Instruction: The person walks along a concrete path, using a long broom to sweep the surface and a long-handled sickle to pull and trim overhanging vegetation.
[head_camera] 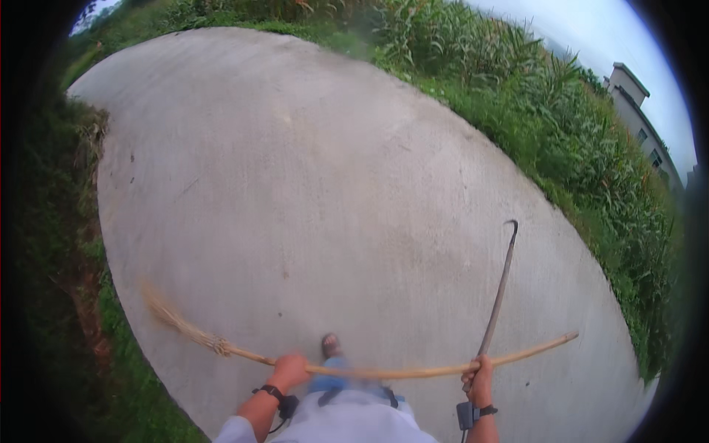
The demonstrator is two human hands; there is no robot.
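Observation:
A broom with a light wooden handle (407, 373) lies crosswise in front of my body. Its straw bristle head (176, 321) points left, blurred at the tip and tied with a binding near the handle. My left hand (290, 369) grips the handle close to that binding. Towards the handle's other end, my right hand (478, 381) is closed around it and also around a long-handled sickle (500, 288). The sickle's shaft slants forward and away, ending in a small dark curved blade at the top.
Underfoot is a concrete path (310, 183) that bends away to the upper left. Grass and maize plants (554, 116) border its right side; a dark verge (72, 266) with weeds follows the left edge. A building (637, 105) stands at the far right. One sandalled foot (331, 344) shows below me.

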